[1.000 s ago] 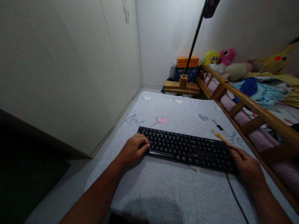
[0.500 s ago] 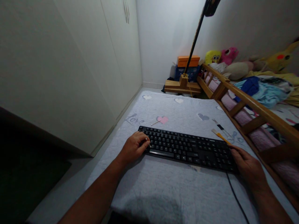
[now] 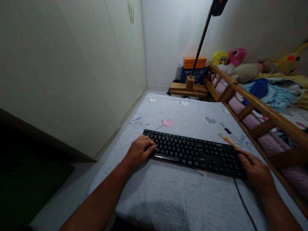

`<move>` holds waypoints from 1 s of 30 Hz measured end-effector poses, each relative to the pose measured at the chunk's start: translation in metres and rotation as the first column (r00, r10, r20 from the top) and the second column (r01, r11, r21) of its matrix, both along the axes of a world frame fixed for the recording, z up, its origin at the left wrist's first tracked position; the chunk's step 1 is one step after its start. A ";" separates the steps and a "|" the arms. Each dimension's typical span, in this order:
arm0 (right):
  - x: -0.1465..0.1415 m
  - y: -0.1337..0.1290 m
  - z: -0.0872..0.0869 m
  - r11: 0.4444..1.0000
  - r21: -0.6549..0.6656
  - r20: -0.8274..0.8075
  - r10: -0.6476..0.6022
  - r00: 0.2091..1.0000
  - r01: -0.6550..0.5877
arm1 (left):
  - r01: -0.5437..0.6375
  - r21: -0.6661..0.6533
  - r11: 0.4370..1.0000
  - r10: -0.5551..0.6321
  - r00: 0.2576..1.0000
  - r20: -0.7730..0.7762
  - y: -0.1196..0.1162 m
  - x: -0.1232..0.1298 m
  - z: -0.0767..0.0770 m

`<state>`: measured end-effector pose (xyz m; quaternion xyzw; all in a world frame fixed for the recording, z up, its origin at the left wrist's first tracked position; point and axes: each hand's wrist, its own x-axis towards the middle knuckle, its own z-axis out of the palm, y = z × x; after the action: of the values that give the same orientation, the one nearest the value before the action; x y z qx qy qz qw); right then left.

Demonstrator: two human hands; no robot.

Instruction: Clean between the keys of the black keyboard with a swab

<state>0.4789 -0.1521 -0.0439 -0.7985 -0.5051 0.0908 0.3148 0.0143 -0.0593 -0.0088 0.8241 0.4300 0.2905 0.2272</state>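
A black keyboard (image 3: 178,148) lies on the pale quilted cover (image 3: 168,192). Over its left end is my left hand (image 3: 141,148), fingers pinched on a small white-tipped stick, likely a cotton swab (image 3: 152,144), whose tip shows near the keys. My right hand (image 3: 257,170) grips the keyboard's right end, thumb on top and the other fingers mostly hidden. Just beyond that end lies a brush with a yellow handle (image 3: 228,140), its end near my right fingertips. Another cotton swab (image 3: 161,126) rests on the pink heart behind the keyboard.
A tweezers-like tool with a black band (image 3: 227,131) lies beyond the brush. The keyboard's cable (image 3: 244,203) runs toward me. White cabinets (image 3: 96,64) stand at left. A wooden bed rail (image 3: 267,110) borders the right side. A wooden stand (image 3: 189,89) is at the back.
The left fingers have shifted slightly over the keys and the swab's angle has changed a little. The right hand holds its place on the keyboard.
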 end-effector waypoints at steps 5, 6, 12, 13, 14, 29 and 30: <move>-0.001 -0.001 0.001 1.000 0.006 -0.010 -0.002 1.000 0.002 | -0.015 0.013 1.000 0.015 1.000 0.006 0.001 0.000 0.000; -0.001 -0.001 0.001 1.000 0.007 -0.006 -0.005 1.000 0.005 | -0.015 0.015 1.000 0.015 1.000 0.009 0.001 0.000 0.000; 0.002 0.000 -0.001 1.000 0.006 0.016 0.008 1.000 -0.008 | -0.035 0.032 0.999 0.034 0.999 0.021 0.002 -0.002 -0.003; 0.003 0.000 -0.001 1.000 0.000 0.019 0.007 1.000 -0.007 | -0.047 0.036 0.998 0.046 0.999 0.021 0.003 -0.003 -0.003; 0.004 0.000 -0.002 1.000 -0.005 0.020 0.005 1.000 -0.005 | -0.050 0.038 0.998 0.049 0.999 0.018 0.003 -0.004 -0.004; 0.003 0.001 -0.004 0.999 0.049 0.057 0.020 0.998 -0.023 | -0.035 0.052 0.998 0.036 0.999 -0.020 0.006 -0.011 -0.002; 0.002 0.001 -0.003 0.998 0.051 0.057 0.022 0.998 -0.025 | -0.027 0.053 0.998 0.029 0.999 -0.020 0.006 -0.011 -0.001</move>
<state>0.4812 -0.1515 -0.0469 -0.7863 -0.5253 0.0591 0.3199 0.0031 -0.0532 -0.0103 0.8267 0.4361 0.2961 0.1968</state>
